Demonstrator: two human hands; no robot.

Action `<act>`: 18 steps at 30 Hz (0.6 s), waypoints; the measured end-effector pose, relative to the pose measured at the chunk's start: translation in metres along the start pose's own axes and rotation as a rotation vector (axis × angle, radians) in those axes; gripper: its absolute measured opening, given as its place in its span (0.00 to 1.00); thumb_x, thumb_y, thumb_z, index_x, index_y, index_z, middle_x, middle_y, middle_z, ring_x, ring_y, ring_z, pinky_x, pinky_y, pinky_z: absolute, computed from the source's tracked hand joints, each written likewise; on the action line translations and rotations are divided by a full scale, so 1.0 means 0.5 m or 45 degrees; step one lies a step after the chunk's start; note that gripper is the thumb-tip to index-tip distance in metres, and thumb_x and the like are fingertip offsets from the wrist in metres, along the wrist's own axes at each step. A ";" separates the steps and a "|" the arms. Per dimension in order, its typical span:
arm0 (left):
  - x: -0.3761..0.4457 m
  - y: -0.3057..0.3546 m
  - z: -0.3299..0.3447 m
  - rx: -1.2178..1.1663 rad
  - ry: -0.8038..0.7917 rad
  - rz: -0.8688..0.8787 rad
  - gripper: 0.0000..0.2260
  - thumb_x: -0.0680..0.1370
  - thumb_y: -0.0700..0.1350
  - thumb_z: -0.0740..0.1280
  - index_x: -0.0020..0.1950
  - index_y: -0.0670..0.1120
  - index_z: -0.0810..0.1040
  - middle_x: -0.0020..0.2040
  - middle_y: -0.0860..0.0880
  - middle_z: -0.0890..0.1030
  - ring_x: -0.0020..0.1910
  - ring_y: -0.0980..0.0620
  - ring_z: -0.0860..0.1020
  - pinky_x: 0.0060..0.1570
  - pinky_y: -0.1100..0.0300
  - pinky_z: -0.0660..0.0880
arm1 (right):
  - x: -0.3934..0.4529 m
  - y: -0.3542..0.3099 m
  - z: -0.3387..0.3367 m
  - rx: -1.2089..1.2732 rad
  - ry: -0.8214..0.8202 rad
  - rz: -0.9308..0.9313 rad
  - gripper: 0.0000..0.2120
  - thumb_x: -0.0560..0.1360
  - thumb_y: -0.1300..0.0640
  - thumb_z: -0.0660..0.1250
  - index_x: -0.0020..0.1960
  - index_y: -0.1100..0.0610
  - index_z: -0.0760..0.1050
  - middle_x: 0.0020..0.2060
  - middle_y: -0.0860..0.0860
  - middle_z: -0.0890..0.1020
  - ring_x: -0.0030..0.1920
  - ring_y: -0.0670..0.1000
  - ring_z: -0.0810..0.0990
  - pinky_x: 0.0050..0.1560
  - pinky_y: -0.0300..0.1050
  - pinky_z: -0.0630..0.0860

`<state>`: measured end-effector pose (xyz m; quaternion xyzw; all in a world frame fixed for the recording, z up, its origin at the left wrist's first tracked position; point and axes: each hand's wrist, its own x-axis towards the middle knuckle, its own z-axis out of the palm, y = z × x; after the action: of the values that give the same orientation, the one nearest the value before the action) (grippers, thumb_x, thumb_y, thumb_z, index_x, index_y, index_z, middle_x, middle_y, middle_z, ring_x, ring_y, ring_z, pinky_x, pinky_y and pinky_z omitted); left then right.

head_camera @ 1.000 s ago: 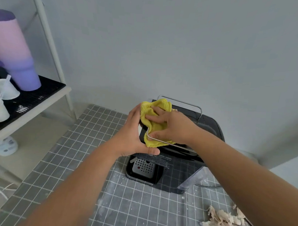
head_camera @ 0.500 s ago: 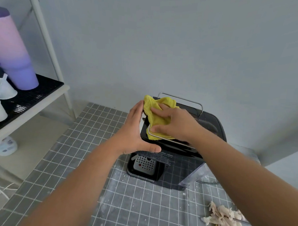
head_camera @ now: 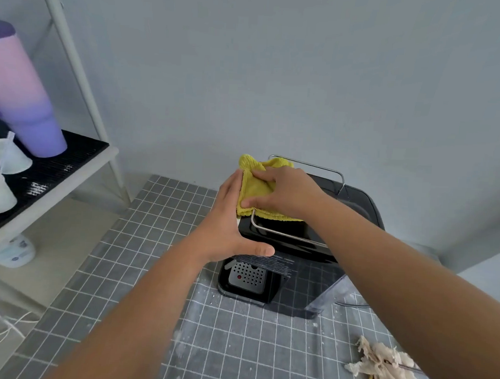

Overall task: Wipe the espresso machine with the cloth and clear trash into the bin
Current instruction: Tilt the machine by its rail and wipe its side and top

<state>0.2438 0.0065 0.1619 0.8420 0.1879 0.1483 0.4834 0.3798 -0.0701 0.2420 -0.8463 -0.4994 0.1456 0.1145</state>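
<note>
A black espresso machine [head_camera: 281, 239] stands on a grey grid mat [head_camera: 142, 270], with a wire rail around its top and a perforated drip tray below. My right hand [head_camera: 283, 190] presses a yellow cloth [head_camera: 254, 186] flat on the machine's top, at its far left corner. My left hand [head_camera: 230, 220] grips the machine's left front corner, fingers up its side and thumb across the front. A wad of crumpled, dirty tissue trash [head_camera: 384, 364] lies on the mat at the lower right. No bin is in view.
A white shelf unit [head_camera: 80, 170] stands to the left with a black mat, a tall pink-purple tumbler [head_camera: 23, 99] and small white cups [head_camera: 9, 156]. White powder is scattered on the grid mat in front of the machine. A grey wall is close behind.
My right hand has slid the yellow cloth from the front edge of the machine's top toward its back left corner. My left hand has kept its hold on the machine.
</note>
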 end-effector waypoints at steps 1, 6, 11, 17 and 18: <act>0.002 0.002 0.000 -0.001 -0.002 0.006 0.65 0.57 0.56 0.82 0.77 0.57 0.36 0.75 0.65 0.40 0.71 0.67 0.48 0.67 0.65 0.55 | 0.003 0.004 -0.005 0.027 0.016 0.002 0.35 0.68 0.35 0.70 0.72 0.42 0.66 0.69 0.45 0.73 0.66 0.51 0.72 0.61 0.46 0.69; 0.003 0.005 -0.004 0.075 -0.026 -0.013 0.65 0.56 0.62 0.80 0.77 0.58 0.36 0.75 0.66 0.39 0.74 0.63 0.45 0.71 0.59 0.53 | 0.007 0.041 -0.013 0.213 0.121 0.072 0.17 0.73 0.40 0.67 0.59 0.45 0.80 0.31 0.43 0.74 0.34 0.43 0.72 0.35 0.39 0.64; -0.001 0.003 -0.006 0.080 -0.072 -0.044 0.63 0.56 0.74 0.71 0.77 0.57 0.35 0.75 0.66 0.35 0.75 0.62 0.39 0.76 0.51 0.49 | -0.076 0.164 -0.053 0.133 0.147 0.217 0.11 0.75 0.41 0.65 0.44 0.46 0.82 0.29 0.46 0.73 0.34 0.45 0.72 0.36 0.41 0.65; 0.015 0.052 0.007 0.204 -0.012 -0.086 0.43 0.72 0.72 0.55 0.79 0.55 0.43 0.76 0.63 0.34 0.74 0.59 0.32 0.74 0.44 0.39 | -0.218 0.248 -0.014 0.264 0.441 0.326 0.19 0.75 0.47 0.68 0.65 0.40 0.74 0.53 0.40 0.81 0.35 0.35 0.75 0.43 0.32 0.68; 0.022 0.064 0.012 0.346 -0.002 -0.110 0.39 0.75 0.70 0.52 0.79 0.53 0.44 0.77 0.60 0.34 0.75 0.56 0.32 0.74 0.42 0.38 | -0.244 0.246 0.009 0.300 0.538 0.325 0.19 0.76 0.47 0.67 0.67 0.41 0.73 0.57 0.37 0.79 0.32 0.33 0.71 0.43 0.32 0.68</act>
<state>0.2615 -0.0077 0.1875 0.8910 0.2421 0.0999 0.3709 0.4222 -0.2353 0.2122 -0.8948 -0.3335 0.0361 0.2945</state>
